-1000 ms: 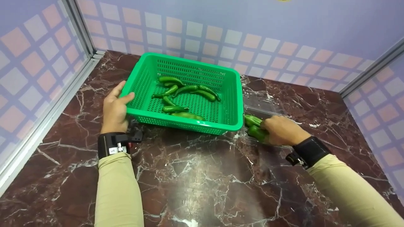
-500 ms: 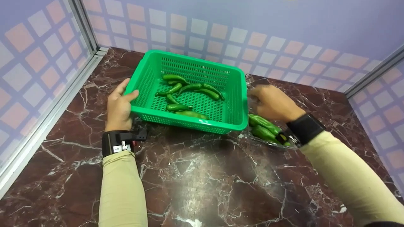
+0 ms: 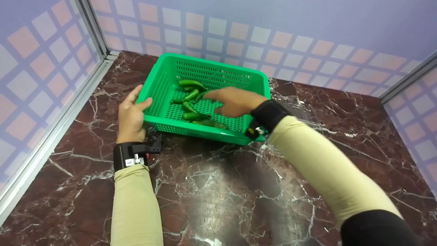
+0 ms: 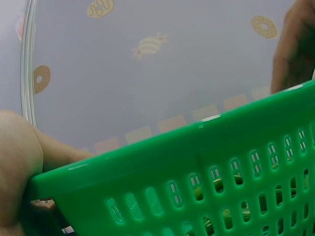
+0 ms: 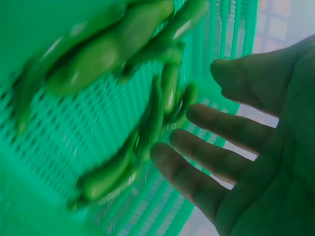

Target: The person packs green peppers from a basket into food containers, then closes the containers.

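A green plastic basket with slotted walls holds several long green chili peppers. My left hand grips the basket's left rim, thumb over the edge and fingers outside. That hand and the basket's wall fill the lower left wrist view. Inside the basket's opening, my right hand hovers over the peppers, hiding some of them. From the right wrist, this hand shows straight, spread fingers and nothing in it. Peppers lie below, somewhat blurred.
The basket stands on a dark red marbled tabletop. Behind it rises a lilac wall with a checked border, and a metal corner strip runs at the left. My right forearm covers the area right of the basket.
My right hand has left the green peppers on clear plastic at the basket's right and moved left over the basket. Those peppers are now hidden by my arm. My left hand keeps its hold.
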Motion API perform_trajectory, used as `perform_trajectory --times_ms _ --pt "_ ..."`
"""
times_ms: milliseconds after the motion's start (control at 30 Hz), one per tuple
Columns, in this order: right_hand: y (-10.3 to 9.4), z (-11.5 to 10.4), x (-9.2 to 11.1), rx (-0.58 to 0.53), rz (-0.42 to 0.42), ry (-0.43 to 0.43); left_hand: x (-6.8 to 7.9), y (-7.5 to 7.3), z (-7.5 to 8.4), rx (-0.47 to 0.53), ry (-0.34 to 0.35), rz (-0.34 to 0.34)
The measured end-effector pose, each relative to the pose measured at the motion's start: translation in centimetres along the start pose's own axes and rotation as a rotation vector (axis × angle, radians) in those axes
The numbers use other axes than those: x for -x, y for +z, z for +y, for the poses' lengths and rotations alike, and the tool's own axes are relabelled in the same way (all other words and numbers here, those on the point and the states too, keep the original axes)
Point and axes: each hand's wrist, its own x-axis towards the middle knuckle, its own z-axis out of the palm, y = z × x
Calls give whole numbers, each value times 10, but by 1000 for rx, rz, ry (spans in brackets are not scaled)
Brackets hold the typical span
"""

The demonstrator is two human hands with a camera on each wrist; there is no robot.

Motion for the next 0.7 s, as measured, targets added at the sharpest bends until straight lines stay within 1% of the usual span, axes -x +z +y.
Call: perform_trajectory --times_ms 100,233,367,467,600,700 --pt "2 -10 -15 2 -87 -27 1 1 0 -7 -11 -10" --pt "0 -19 -29 21 -133 -65 0 2 0 -34 -7 -16" --pt "-5 -24 -42 54 -171 -89 -2 1 2 -46 10 0" --pt "-7 -23 -49 68 -199 -81 -2 0 2 -57 19 8" --pt "-5 -17 -54 80 -226 -74 -2 -2 1 -64 20 0" --pt "-2 -14 -58 75 -245 -87 -1 -2 1 -69 21 -4"
